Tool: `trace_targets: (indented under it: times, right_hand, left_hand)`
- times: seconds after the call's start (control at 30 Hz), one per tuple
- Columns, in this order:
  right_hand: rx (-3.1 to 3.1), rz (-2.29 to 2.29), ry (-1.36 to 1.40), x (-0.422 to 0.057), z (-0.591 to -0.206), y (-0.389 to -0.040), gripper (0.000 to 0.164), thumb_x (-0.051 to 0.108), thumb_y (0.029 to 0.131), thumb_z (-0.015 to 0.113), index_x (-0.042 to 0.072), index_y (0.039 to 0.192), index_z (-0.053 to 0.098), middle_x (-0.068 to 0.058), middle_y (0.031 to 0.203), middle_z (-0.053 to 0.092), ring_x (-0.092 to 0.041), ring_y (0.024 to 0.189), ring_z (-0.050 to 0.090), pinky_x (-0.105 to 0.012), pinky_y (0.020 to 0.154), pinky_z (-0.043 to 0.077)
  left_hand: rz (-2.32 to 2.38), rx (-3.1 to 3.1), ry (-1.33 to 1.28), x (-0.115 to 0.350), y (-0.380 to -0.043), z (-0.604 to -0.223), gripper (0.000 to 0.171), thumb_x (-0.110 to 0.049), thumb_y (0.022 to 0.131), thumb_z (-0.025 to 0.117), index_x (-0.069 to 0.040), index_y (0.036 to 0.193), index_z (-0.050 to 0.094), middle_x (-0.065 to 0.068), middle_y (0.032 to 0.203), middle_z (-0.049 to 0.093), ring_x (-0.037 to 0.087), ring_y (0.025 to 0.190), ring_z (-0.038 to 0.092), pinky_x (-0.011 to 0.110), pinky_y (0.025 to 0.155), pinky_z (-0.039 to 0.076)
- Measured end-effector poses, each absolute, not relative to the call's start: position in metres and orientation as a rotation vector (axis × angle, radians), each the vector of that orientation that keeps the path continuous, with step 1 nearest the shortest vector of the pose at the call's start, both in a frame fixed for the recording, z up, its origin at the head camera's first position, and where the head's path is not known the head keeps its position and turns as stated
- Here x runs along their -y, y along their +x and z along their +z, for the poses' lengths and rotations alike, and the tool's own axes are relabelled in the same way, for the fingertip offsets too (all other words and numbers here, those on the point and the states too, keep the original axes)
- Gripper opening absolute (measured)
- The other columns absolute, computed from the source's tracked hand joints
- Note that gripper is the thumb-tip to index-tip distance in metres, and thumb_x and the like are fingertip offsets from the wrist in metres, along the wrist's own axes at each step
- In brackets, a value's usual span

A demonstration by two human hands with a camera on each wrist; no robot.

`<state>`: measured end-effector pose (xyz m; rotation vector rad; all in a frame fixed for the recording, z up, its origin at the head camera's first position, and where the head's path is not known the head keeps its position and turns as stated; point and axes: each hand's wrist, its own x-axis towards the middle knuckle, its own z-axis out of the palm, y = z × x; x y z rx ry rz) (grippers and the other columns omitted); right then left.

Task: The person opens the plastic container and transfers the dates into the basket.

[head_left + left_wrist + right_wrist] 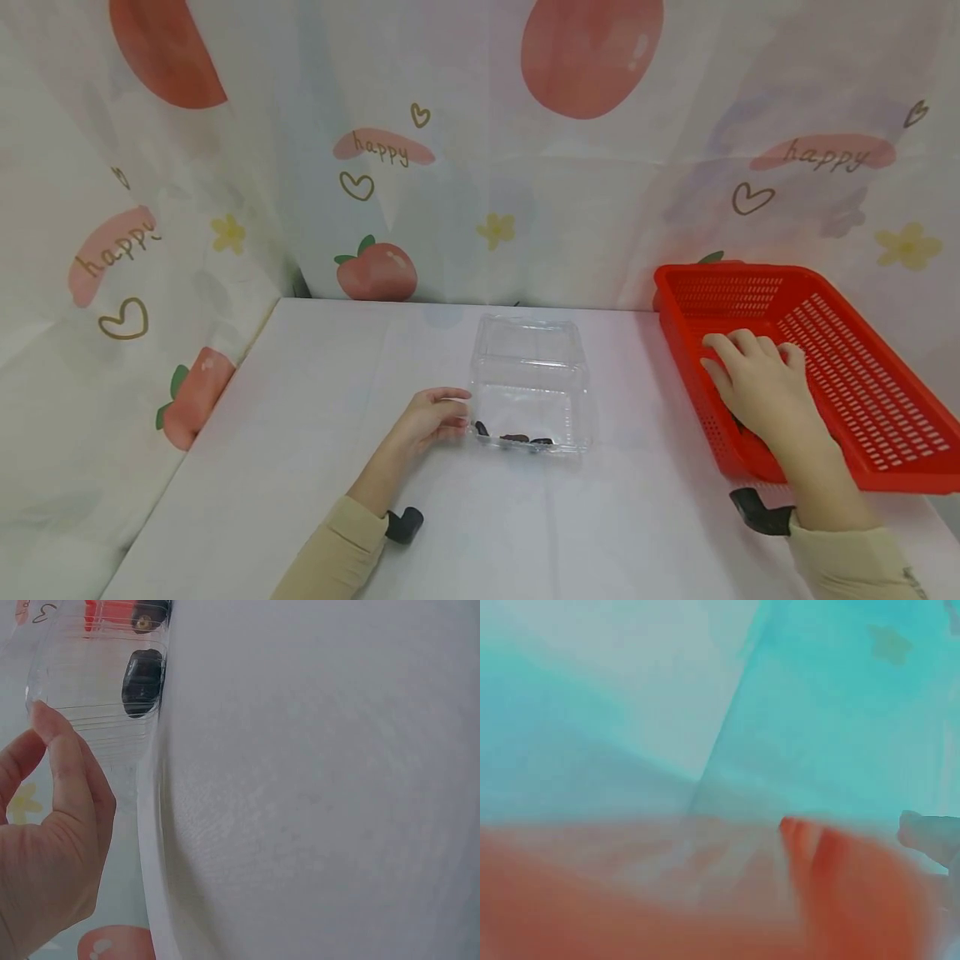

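Observation:
A clear plastic clamshell box (525,408) stands on the table with its lid (528,340) raised at the back. Along its front lie three small dark oval pieces, one of them brownish (515,437); a glossy black one (142,682) shows through the wall in the left wrist view. My left hand (433,419) is at the box's left side, fingertips right at the rim. My right hand (761,383) reaches into the red basket (888,387), fingers spread and slightly bent, with nothing seen between them. Dark bits (738,423) show beneath that hand, which hides most of them.
The white table (600,533) meets a fruit-patterned cloth (465,192) at the back and left. The basket has slotted walls and stands at the table's right side. Black wrist mounts (761,512) stick out by both sleeves. The right wrist view is mostly blurred.

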<state>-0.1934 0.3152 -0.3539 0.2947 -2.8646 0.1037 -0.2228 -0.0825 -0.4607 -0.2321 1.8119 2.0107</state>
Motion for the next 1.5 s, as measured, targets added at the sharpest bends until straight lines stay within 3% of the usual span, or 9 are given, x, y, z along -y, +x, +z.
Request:
trace_targets:
  times: [0.27,0.73,0.97,1.3,1.5]
  right_hand:
    - [2.772,0.095,0.461,-0.271,-0.360,-0.195,0.038,0.011,0.078,0.068,0.008,0.112,0.051,-0.017,0.104,0.050,-0.037,0.095,0.044,-0.059,0.085,0.028]
    - [2.692,-0.005,0.949,-0.193,-0.412,-0.193,0.033,0.022,0.076,0.073,0.017,0.105,0.058,-0.006,0.094,0.055,-0.025,0.089,0.054,-0.047,0.084,0.040]
    - [2.661,0.013,1.149,-0.179,-0.424,-0.200,0.034,0.022,0.074,0.075,0.018,0.104,0.058,-0.003,0.093,0.054,-0.023,0.089,0.054,-0.044,0.084,0.041]
    - [2.663,-0.037,1.322,-0.174,-0.429,-0.215,0.042,0.029,0.069,0.078,0.019,0.105,0.060,-0.002,0.094,0.054,-0.020,0.089,0.052,-0.044,0.083,0.040]
    - [2.706,-0.120,1.380,-0.169,-0.429,-0.220,0.042,0.027,0.069,0.079,0.020,0.105,0.059,-0.002,0.096,0.055,-0.019,0.092,0.051,-0.044,0.086,0.039]
  left_hand:
    - [2.011,-1.821,-0.228,0.082,-0.223,-0.462,0.034,0.002,0.084,0.057,0.007,0.117,0.055,0.007,0.079,0.058,0.013,0.063,0.059,0.023,0.060,0.055]
    - [2.002,-1.828,-0.234,0.082,-0.222,-0.460,0.033,0.000,0.084,0.057,0.006,0.116,0.056,0.009,0.082,0.059,0.014,0.065,0.059,0.025,0.062,0.055]
    - [2.024,-1.827,-0.177,0.084,-0.220,-0.458,0.028,0.000,0.083,0.059,0.003,0.110,0.060,0.009,0.081,0.060,0.014,0.065,0.060,0.027,0.064,0.056]
    - [2.013,-1.821,-0.209,0.082,-0.222,-0.461,0.036,0.001,0.085,0.056,0.007,0.120,0.053,0.006,0.081,0.057,0.012,0.064,0.058,0.023,0.060,0.054]
    - [2.018,-1.822,-0.217,0.082,-0.222,-0.461,0.034,0.001,0.084,0.057,0.007,0.118,0.054,0.006,0.080,0.058,0.013,0.064,0.059,0.023,0.059,0.055]
